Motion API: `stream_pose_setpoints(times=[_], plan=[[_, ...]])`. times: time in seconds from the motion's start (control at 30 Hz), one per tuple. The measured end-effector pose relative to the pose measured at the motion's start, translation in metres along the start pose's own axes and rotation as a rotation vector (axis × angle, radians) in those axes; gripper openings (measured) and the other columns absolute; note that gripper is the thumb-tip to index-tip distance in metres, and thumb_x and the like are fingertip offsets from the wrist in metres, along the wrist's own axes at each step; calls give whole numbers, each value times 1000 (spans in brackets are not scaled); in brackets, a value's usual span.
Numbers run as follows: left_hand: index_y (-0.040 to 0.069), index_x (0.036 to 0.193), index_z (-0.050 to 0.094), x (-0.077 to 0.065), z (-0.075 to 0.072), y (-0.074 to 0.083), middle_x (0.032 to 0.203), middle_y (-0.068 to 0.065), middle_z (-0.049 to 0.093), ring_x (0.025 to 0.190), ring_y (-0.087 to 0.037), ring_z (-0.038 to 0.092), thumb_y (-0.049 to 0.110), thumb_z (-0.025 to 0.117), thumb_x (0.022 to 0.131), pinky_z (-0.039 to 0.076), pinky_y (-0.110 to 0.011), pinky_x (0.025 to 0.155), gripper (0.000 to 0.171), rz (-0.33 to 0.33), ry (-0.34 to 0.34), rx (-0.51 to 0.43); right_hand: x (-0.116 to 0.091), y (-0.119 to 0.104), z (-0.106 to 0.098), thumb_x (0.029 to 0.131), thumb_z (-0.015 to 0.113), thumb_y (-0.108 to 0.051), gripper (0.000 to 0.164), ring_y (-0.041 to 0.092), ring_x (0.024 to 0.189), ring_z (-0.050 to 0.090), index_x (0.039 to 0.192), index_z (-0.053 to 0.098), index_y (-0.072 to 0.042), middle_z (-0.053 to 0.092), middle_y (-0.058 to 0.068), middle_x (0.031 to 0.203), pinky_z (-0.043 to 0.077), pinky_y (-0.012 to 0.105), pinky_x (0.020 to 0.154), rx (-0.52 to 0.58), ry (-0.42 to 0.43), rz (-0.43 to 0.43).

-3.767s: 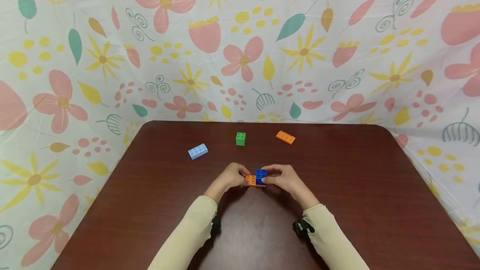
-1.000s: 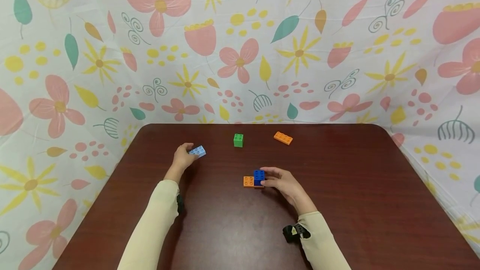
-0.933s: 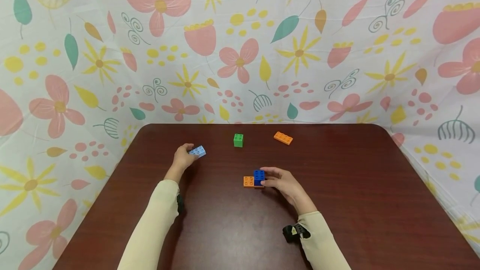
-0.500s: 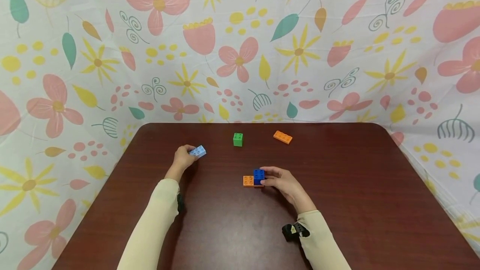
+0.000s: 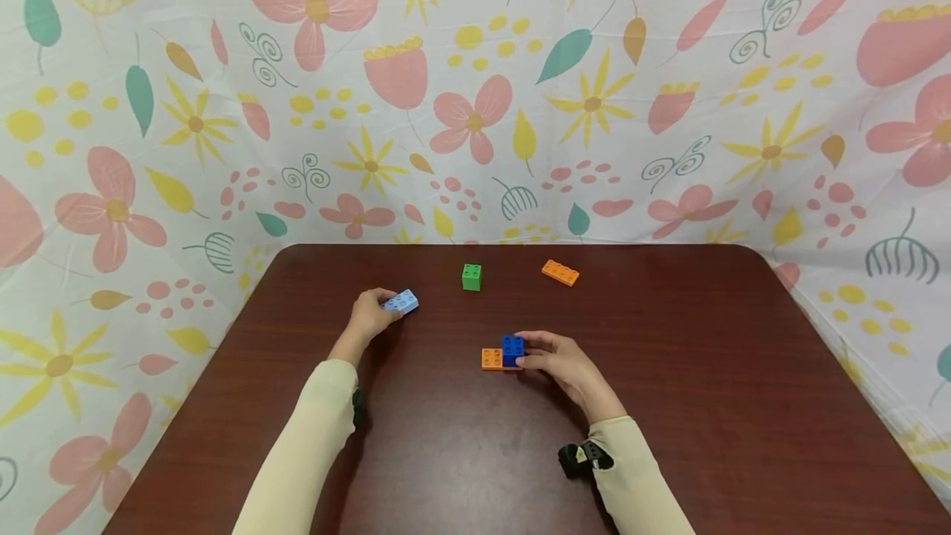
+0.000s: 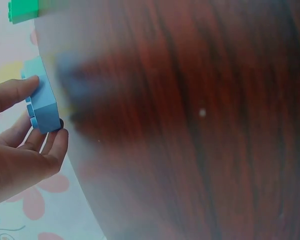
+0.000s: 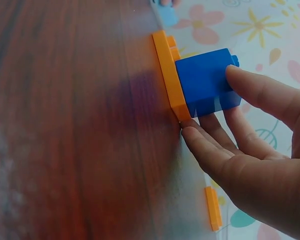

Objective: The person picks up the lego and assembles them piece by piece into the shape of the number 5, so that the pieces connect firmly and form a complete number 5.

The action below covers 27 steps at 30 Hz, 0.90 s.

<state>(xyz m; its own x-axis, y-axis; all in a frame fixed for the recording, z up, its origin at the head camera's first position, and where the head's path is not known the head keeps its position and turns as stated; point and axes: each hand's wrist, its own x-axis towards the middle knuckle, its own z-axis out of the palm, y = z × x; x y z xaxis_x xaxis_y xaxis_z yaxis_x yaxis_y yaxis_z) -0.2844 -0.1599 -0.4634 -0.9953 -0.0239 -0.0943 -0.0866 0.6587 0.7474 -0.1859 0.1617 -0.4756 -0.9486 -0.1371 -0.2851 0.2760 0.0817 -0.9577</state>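
While the left hand (image 5: 369,314) pinches a light-blue studded brick (image 5: 404,302) at left rear of the table (image 5: 669,395), the right hand (image 5: 562,363) grasps a dark-blue four-stud brick (image 5: 512,348) on the right half of an orange plate (image 5: 492,359); a green brick (image 5: 471,277) and second orange plate (image 5: 560,272) lie beyond.

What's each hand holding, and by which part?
Left hand: light blue brick, near its left end, thumb on the near long side. Right hand: dark blue brick on the orange plate, thumb on the near face; far-side finger contact hidden.
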Motion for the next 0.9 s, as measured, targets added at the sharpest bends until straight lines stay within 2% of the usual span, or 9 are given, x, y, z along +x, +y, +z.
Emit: stream_pose_setpoints(times=[0.47,0.7,0.9], plan=[[0,123,63,-9,10,11,128,-23,53,102,-31,55,4,69,86,48,-42,85,37,86,-47,-43,-2,0,-1,86,69,-2,49,37,126,48,132,54,2,48,24,137,42,45,101,-4,-34,-16],[2,118,66,-16,14,21,124,-20,57,99,-29,55,5,73,83,47,-41,86,36,161,-43,-5,-3,-2,-1,85,69,-1,49,37,126,47,132,54,2,48,25,137,43,44,100,-6,-35,-7],[2,115,67,-25,19,32,116,-17,61,96,-27,58,3,75,81,49,-39,82,35,238,-53,-15,-2,-3,-1,86,69,-1,50,37,126,48,132,53,2,48,25,137,42,45,101,1,-32,4]])
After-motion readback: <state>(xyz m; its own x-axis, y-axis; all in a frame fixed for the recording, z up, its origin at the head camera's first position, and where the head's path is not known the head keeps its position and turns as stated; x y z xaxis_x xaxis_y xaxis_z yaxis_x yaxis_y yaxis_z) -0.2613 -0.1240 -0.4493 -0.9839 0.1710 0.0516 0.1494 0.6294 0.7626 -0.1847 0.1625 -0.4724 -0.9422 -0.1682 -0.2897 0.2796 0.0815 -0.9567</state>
